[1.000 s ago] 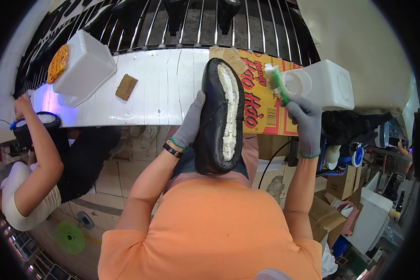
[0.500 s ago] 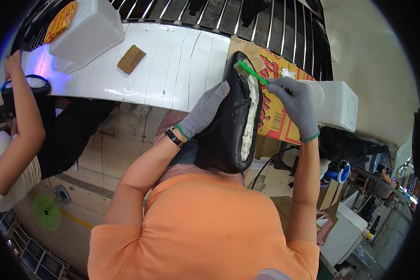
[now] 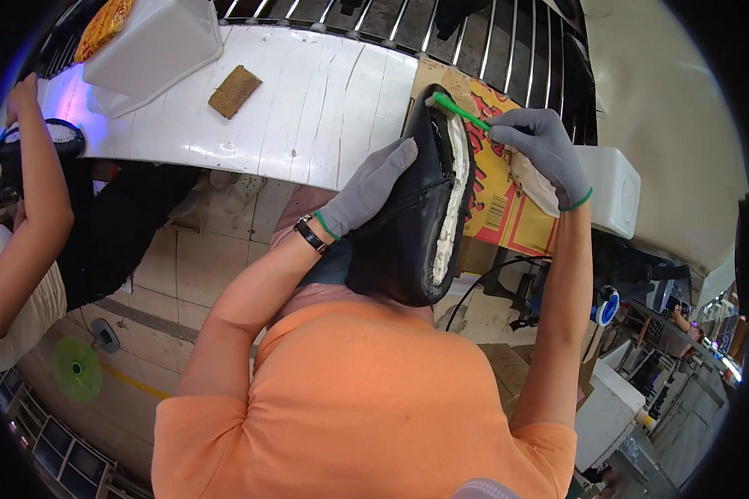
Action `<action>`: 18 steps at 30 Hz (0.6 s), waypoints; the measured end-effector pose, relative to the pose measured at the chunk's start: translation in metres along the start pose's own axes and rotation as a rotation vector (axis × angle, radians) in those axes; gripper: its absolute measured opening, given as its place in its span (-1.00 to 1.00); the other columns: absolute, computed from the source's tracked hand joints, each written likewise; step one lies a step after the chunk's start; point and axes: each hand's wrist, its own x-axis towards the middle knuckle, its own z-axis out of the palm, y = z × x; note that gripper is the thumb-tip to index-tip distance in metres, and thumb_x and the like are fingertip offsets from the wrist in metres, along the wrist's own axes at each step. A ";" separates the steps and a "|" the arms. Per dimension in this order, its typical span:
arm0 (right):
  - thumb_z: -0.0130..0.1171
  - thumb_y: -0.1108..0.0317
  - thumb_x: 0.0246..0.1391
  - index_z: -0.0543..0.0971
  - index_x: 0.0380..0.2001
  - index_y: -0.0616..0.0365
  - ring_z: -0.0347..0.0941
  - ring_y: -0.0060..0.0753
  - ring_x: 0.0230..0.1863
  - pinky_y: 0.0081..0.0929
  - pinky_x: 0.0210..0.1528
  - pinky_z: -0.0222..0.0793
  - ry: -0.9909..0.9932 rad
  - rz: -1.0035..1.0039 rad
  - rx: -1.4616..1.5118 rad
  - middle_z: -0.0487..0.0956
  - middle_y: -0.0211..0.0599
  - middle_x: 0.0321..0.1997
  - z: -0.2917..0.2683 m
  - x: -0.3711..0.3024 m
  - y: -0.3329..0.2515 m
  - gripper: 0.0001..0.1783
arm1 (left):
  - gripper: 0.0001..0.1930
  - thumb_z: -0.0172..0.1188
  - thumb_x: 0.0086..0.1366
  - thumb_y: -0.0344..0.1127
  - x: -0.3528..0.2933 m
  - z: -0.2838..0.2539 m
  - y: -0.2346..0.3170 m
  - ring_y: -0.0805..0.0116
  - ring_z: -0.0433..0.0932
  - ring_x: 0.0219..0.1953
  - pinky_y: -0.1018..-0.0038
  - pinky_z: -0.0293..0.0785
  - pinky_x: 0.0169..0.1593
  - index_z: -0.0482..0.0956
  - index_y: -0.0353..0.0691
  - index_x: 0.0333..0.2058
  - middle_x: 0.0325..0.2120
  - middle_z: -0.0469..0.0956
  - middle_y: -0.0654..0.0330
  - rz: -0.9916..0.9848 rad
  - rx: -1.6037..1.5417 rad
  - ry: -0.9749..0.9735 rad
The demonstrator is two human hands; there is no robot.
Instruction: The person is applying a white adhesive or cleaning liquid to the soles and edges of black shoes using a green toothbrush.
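Note:
A black leather boot [image 3: 395,229] rests on its side against my lap and the bench edge, its whitish, coated underside [image 3: 452,216] turned to the right. My left hand [image 3: 373,187], in a grey glove with a green cuff, grips the boot's upper from the left. A green-handled brush [image 3: 464,111] is pinched in the gloved fingers of my right hand [image 3: 549,150]. The brush's bristle end meets the far tip of the underside; the bristles are partly hard to make out.
A brown rough block [image 3: 235,91] lies on the white bench [image 3: 308,108]. Yellow-red cardboard [image 3: 495,218] lies under the boot's right side. White plastic containers stand at left [image 3: 154,58] and right [image 3: 617,191]. Metal rails [image 3: 474,41] run behind; a co-worker's arm [image 3: 37,200] is at left.
My right hand has moved up and to the right, and the brush has shifted nearer the boot's far tip. My left hand keeps its grip on the boot.

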 end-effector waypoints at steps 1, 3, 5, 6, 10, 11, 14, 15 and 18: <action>0.33 0.38 -0.02 0.69 -0.31 0.32 0.45 -0.66 -0.42 -0.61 -0.28 0.40 0.008 0.027 -0.018 0.65 -0.36 -0.47 -0.001 -0.004 -0.003 -0.77 | -0.35 -0.14 0.46 0.08 0.000 0.000 0.000 0.46 0.38 0.05 0.52 0.26 0.18 0.33 -0.50 0.16 0.00 0.48 0.12 -0.003 -0.003 -0.001; 0.33 0.39 -0.02 0.69 -0.29 0.30 0.44 -0.68 -0.43 -0.64 -0.30 0.38 -0.079 0.031 -0.051 0.64 -0.37 -0.46 -0.004 -0.012 -0.008 -0.77 | -0.36 -0.13 0.46 0.06 0.000 0.000 0.000 0.48 0.39 0.03 0.53 0.28 0.16 0.33 -0.50 0.16 0.00 0.48 0.15 -0.012 0.008 0.011; 0.34 0.39 -0.02 0.69 -0.29 0.29 0.43 -0.69 -0.44 -0.64 -0.31 0.37 -0.081 0.047 -0.070 0.64 -0.38 -0.47 -0.004 -0.023 -0.012 -0.78 | -0.36 -0.13 0.46 0.07 0.000 -0.001 0.001 0.49 0.39 0.03 0.53 0.29 0.16 0.32 -0.50 0.16 0.00 0.48 0.15 -0.017 0.013 0.015; 0.34 0.40 -0.03 0.70 -0.29 0.28 0.42 -0.70 -0.45 -0.65 -0.33 0.35 -0.082 0.079 -0.095 0.64 -0.39 -0.47 -0.003 -0.030 -0.012 -0.78 | -0.36 -0.13 0.46 0.07 0.000 -0.001 0.000 0.49 0.39 0.02 0.54 0.29 0.16 0.32 -0.50 0.16 0.00 0.47 0.15 -0.029 0.033 0.026; 0.34 0.43 -0.03 0.71 -0.31 0.25 0.41 -0.70 -0.46 -0.64 -0.34 0.34 -0.126 0.073 -0.139 0.64 -0.41 -0.46 0.001 -0.051 -0.014 -0.82 | -0.36 -0.13 0.46 0.06 0.000 0.000 0.000 0.50 0.39 0.02 0.54 0.30 0.16 0.32 -0.51 0.16 -0.01 0.47 0.15 -0.044 -0.034 0.001; 0.35 0.44 -0.04 0.71 -0.32 0.24 0.44 -0.69 -0.45 -0.63 -0.35 0.35 -0.135 0.077 -0.092 0.64 -0.39 -0.47 0.004 -0.058 -0.015 -0.83 | -0.31 -0.15 0.44 0.15 0.000 0.000 0.000 0.50 0.43 -0.02 0.52 0.35 0.12 0.35 -0.47 0.15 -0.03 0.50 0.14 -0.033 -0.005 0.002; 0.36 0.44 -0.06 0.70 -0.34 0.24 0.49 -0.64 -0.44 -0.61 -0.35 0.36 -0.179 0.031 -0.026 0.64 -0.34 -0.47 0.016 -0.081 -0.023 -0.83 | -0.27 -0.17 0.41 0.25 0.000 0.001 0.001 0.51 0.48 -0.07 0.52 0.42 0.05 0.38 -0.42 0.12 -0.06 0.52 0.14 -0.027 0.020 0.011; 0.36 0.43 -0.07 0.70 -0.34 0.25 0.52 -0.60 -0.43 -0.60 -0.35 0.37 -0.214 -0.020 -0.009 0.64 -0.31 -0.46 0.021 -0.089 -0.027 -0.82 | -0.26 -0.17 0.41 0.26 0.000 0.001 0.001 0.52 0.49 -0.08 0.52 0.44 0.04 0.39 -0.42 0.11 -0.06 0.52 0.15 -0.026 0.021 0.021; 0.43 0.43 -0.15 0.69 -0.31 0.30 0.52 -0.47 -0.41 -0.55 -0.31 0.38 -0.323 0.006 0.020 0.63 -0.19 -0.46 0.024 -0.108 -0.036 -0.73 | -0.30 -0.14 0.41 0.23 -0.001 0.002 0.002 0.52 0.51 -0.12 0.53 0.47 -0.01 0.40 -0.39 0.09 -0.08 0.53 0.15 -0.041 0.006 0.023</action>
